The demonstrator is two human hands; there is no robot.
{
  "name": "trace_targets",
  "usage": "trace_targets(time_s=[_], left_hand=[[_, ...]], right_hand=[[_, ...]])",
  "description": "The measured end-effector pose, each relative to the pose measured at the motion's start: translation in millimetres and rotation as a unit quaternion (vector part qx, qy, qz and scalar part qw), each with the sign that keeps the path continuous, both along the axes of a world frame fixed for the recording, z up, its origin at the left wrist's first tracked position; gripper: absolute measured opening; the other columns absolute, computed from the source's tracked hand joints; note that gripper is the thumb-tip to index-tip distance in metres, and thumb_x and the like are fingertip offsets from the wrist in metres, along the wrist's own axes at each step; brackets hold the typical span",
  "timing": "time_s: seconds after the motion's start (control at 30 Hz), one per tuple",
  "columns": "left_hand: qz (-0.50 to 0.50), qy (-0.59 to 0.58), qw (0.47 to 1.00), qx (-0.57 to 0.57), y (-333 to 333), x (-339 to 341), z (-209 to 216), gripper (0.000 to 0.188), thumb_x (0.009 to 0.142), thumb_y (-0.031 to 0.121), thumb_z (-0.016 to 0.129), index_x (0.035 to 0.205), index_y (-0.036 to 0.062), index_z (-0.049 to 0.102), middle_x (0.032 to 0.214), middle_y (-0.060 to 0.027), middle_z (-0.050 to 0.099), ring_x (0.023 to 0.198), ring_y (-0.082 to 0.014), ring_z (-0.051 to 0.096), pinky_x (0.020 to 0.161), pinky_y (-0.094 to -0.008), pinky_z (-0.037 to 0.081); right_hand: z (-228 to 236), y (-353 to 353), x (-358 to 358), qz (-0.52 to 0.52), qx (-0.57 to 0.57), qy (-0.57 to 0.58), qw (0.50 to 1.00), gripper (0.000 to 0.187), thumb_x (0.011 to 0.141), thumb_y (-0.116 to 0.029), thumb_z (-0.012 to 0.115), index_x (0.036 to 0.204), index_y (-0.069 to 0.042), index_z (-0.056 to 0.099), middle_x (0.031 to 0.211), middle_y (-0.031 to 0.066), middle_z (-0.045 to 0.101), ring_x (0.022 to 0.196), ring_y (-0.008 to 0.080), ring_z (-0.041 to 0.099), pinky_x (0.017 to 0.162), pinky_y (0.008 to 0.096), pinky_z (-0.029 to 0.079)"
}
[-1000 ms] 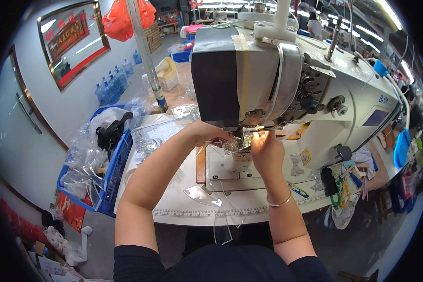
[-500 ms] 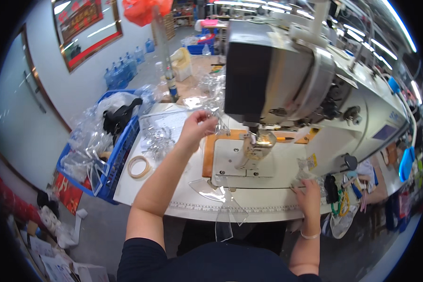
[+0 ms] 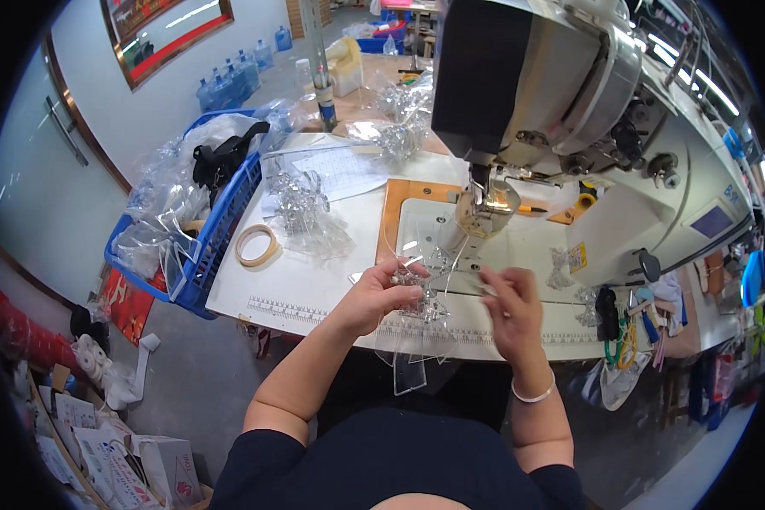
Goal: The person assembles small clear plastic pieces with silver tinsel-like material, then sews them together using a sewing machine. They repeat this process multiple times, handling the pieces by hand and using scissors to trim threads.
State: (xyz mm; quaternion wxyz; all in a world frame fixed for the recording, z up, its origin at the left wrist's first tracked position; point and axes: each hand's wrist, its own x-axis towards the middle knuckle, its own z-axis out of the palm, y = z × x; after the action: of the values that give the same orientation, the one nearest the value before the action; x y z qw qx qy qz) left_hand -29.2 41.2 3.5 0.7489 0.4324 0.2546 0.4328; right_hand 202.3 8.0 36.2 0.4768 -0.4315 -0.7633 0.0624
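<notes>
My left hand (image 3: pixel 381 297) is closed around the edge of a bunch of clear plastic pieces (image 3: pixel 425 297) with shiny bits, over the front of the sewing machine table. A clear strip (image 3: pixel 410 374) hangs from the bunch past the table's front edge. Just right of it, my right hand (image 3: pixel 515 310) has its fingers drawn together and slightly blurred. Something small seems to be at its fingertips, too unclear to name. Beyond both hands stands the sewing machine's presser foot and post (image 3: pixel 482 212), with a pale thread or strip running down toward the plastic.
On the table's left lie a roll of tape (image 3: pixel 257 246), a heap of clear plastic pieces (image 3: pixel 302 208) and a paper sheet (image 3: pixel 357 174). A blue basket (image 3: pixel 238 204) of plastic stands beside the table. Scissors and tools (image 3: pixel 620 340) hang at the right.
My left hand has come back toward me from beside the machine head and now holds the plastic bunch. My right hand has moved left from the table's right side. The view has shifted downward.
</notes>
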Motion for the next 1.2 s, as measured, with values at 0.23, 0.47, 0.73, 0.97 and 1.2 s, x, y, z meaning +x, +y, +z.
trace_targets(time_s=[0.23, 0.47, 0.73, 0.97, 1.2], left_hand=[[-0.013, -0.022, 1.000, 0.005, -12, -2, 4, 0.026, 0.084, 0.003, 0.060, 0.110, 0.0031, 0.054, 0.096, -0.0064, 0.060, 0.083, -0.0125, 0.062, 0.073, -0.0290, 0.052], [-0.033, -0.044, 0.998, -0.019, -16, 3, 5, 0.025, 0.084, 0.003, 0.059, 0.109, 0.0034, 0.054, 0.097, -0.0044, 0.059, 0.085, -0.0117, 0.060, 0.074, -0.0265, 0.050], [-0.044, -0.029, 0.999, 0.006, -18, 7, 5, 0.025, 0.084, 0.003, 0.061, 0.108, 0.0028, 0.055, 0.096, -0.0043, 0.060, 0.084, -0.0114, 0.060, 0.075, -0.0261, 0.049], [0.198, 0.228, 0.826, 0.476, -21, 7, 18, 0.025, 0.073, -0.006, 0.064, 0.095, 0.0051, 0.064, 0.088, -0.0046, 0.063, 0.083, -0.0203, 0.064, 0.077, -0.0297, 0.051], [0.202, 0.343, 0.548, 0.736, -21, -7, 42, 0.015, 0.072, 0.006, 0.065, 0.086, 0.0105, 0.067, 0.091, -0.0010, 0.067, 0.097, -0.0233, 0.064, 0.076, -0.0350, 0.052]], right_hand=[[0, 12, -19, 0.038, 0.070, -0.060, 0.995, 0.028, 0.073, -0.006, 0.074, 0.099, -0.005, 0.068, 0.085, 0.0069, 0.057, 0.064, 0.0179, 0.058, 0.056, 0.0274, 0.047], [4, 10, -11, 0.074, 0.047, -0.035, 0.996, 0.026, 0.072, -0.004, 0.074, 0.098, -0.006, 0.068, 0.085, 0.0068, 0.059, 0.067, 0.0193, 0.060, 0.058, 0.0271, 0.049], [8, 8, -9, 0.085, 0.081, -0.059, 0.991, 0.024, 0.071, -0.004, 0.075, 0.094, -0.007, 0.068, 0.085, 0.0065, 0.060, 0.068, 0.0195, 0.061, 0.056, 0.0276, 0.049], [6, -3, 15, 0.055, 0.013, 0.304, 0.951, 0.017, 0.078, 0.005, 0.061, 0.093, -0.001, 0.068, 0.087, 0.0097, 0.058, 0.072, 0.0157, 0.057, 0.060, 0.0241, 0.046], [43, -25, 20, 0.124, -0.016, -0.077, 0.989, 0.027, 0.068, -0.008, 0.075, 0.095, -0.009, 0.070, 0.085, 0.0042, 0.058, 0.070, 0.0190, 0.059, 0.058, 0.0293, 0.049]])
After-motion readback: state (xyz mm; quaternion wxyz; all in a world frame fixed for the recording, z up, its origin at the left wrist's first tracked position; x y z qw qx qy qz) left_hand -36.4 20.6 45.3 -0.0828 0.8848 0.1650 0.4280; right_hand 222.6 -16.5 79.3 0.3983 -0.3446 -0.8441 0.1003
